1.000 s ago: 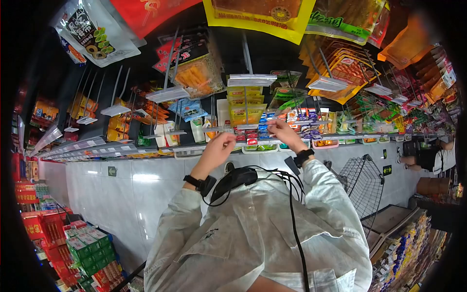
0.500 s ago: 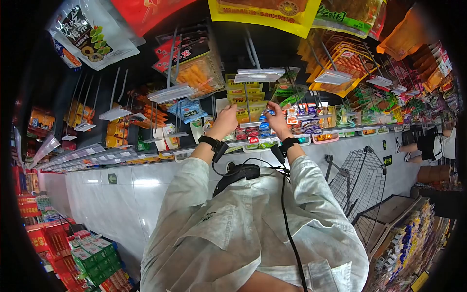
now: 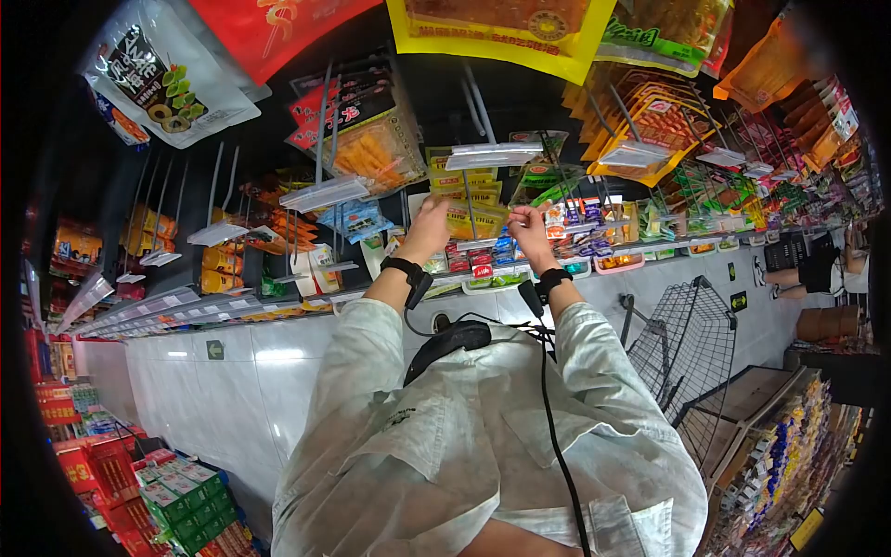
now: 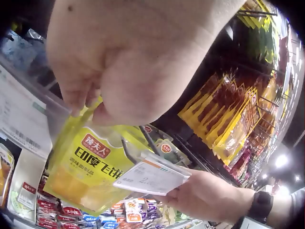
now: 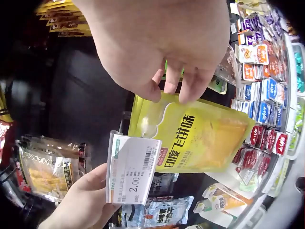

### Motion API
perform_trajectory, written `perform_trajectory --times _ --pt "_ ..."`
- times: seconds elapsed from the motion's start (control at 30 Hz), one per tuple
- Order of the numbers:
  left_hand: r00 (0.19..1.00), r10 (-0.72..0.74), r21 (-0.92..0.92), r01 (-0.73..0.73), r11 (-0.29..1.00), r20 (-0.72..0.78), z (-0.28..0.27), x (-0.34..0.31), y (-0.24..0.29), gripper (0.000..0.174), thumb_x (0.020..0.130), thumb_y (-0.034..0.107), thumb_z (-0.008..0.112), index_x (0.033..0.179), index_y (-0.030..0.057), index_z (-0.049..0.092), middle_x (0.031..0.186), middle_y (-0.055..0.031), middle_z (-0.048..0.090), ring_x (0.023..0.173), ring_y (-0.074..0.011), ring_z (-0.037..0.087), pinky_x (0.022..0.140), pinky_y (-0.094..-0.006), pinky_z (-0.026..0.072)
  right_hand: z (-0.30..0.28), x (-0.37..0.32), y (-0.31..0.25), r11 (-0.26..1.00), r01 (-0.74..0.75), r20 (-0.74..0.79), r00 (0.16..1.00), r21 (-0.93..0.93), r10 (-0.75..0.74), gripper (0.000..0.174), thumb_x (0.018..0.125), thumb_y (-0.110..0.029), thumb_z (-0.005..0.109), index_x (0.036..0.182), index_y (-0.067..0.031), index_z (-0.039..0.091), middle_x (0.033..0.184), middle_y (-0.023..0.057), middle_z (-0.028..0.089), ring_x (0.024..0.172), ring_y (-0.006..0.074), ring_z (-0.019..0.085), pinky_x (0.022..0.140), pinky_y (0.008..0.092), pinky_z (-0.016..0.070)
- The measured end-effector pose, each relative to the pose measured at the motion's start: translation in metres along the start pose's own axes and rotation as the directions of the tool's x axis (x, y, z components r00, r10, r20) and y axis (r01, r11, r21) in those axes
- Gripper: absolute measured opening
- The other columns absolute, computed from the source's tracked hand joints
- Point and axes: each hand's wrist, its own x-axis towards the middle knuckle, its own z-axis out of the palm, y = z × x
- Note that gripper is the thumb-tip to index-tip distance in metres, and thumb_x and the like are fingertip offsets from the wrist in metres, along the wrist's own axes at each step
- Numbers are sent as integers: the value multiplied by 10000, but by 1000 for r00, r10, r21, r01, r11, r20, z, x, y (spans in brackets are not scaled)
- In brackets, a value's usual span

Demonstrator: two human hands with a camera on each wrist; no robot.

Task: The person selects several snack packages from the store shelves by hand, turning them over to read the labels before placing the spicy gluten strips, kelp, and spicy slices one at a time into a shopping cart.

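A yellow snack packet (image 3: 475, 223) hangs at the front of a row of like packets, behind a price tag (image 5: 134, 169). My left hand (image 3: 427, 229) pinches its left side between thumb and fingers, seen close in the left wrist view at the packet's upper edge (image 4: 102, 148). On the opposite side, my right hand (image 3: 531, 234) has curled fingers and thumb at the packet's edge, pinching it in the right wrist view. The price tag covers part of the packet in both wrist views.
Small red, blue and purple sachets (image 3: 580, 215) fill bins below the packets. Hooks with orange packets (image 3: 650, 135) are at right, and a clear-fronted packet (image 3: 371, 148) hangs at left. A wire shopping cart (image 3: 691, 343) stands at right; farther right is another person (image 3: 817, 269).
Both hands have risen from below the hooks to the yellow packet, one at each side. Over the last half second the front packet has tilted slightly.
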Motion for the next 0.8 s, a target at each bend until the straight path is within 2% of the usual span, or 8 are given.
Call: perform_trajectory --times 0.07,0.17,0.27,0.37,0.5,0.6,0.7,0.8 --pt "998 -21 13 20 1000 54 1 1 -5 569 836 -61 577 1386 75 523 1448 -255 459 1312 -453 488 1101 -470 442 1 2 4 995 47 -22 999 -94 -49 303 918 -57 694 1169 -48 526 1064 43 623 977 119 593 859 264 504" --pt "999 6 -8 -5 1000 47 1 -2 -9 532 841 -54 588 1353 81 540 1375 -244 504 1279 -448 512 1074 -481 457 1 3 6 998 54 -13 998 -42 -55 271 910 -45 703 1127 -53 542 1008 21 621 940 102 590 846 251 494" --pt "995 -28 10 27 1000 95 -6 -8 -2 510 844 -51 591 1336 77 545 1319 -234 531 1247 -447 531 1050 -496 466 2 -1 -1 999 -17 65 998 -27 19 256 903 -48 721 1094 -53 550 947 4 625 887 90 592 816 247 491" --pt "998 -9 13 9 1000 57 -8 -11 5 501 847 -52 589 1328 79 543 1295 -236 536 1232 -445 539 1043 -504 470 8 -1 4 998 15 15 1000 -65 -14 250 904 -62 732 1086 -54 561 900 -7 622 847 88 596 796 241 490" --pt "1000 6 58 -7 998 23 -8 -7 1 489 856 -25 604 1328 81 532 1310 -229 540 1245 -437 538 1041 -500 472 5 8 19 995 15 43 999 -94 -11 232 919 -106 730 1077 -42 574 858 -19 629 808 71 578 768 243 483" --pt "997 14 99 -22 995 82 -9 -3 -5 463 864 0 611 1313 75 531 1318 -227 549 1251 -431 537 1038 -492 474 5 5 14 998 13 76 997 -68 -8 216 949 -86 695 1135 -52 592 875 -47 615 806 43 557 730 205 452" --pt "993 7 94 -18 995 118 -7 1 -6 438 870 9 605 1297 73 534 1313 -229 566 1255 -424 537 1030 -486 476 6 -4 5 982 -19 64 997 -190 32 228 959 -97 686 1178 -48 640 854 -62 595 808 40 540 744 217 452" --pt "994 29 78 -38 996 108 1 4 -7 442 872 -1 594 1301 84 535 1303 -224 584 1258 -415 538 1025 -480 476 7 -6 6 985 21 165 986 -173 8 234 980 -114 665 1204 -49 677 906 -56 635 849 51 548 788 236 461"
